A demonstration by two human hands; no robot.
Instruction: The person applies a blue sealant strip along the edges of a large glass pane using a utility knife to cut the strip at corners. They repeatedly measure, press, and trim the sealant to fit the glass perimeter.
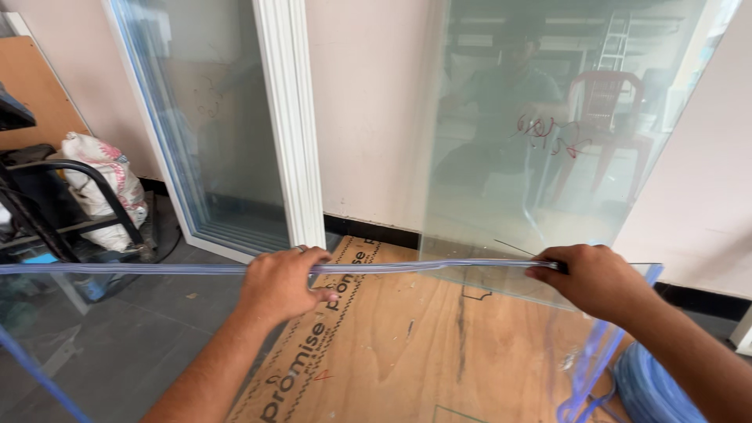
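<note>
Gripping the glass pane's (pixel 157 345) top edge, both hands (pixel 283 283) well apart.

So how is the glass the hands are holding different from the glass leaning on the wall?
The held glass sheet has a clear bluish strip along its top edge, gripped by the left hand and right hand; the leaning glass sheet has a bare edge and nobody touches it. The leaning one carries red scribbles; none show on the held one. The held one is nearer the camera. Both are see-through.
</note>
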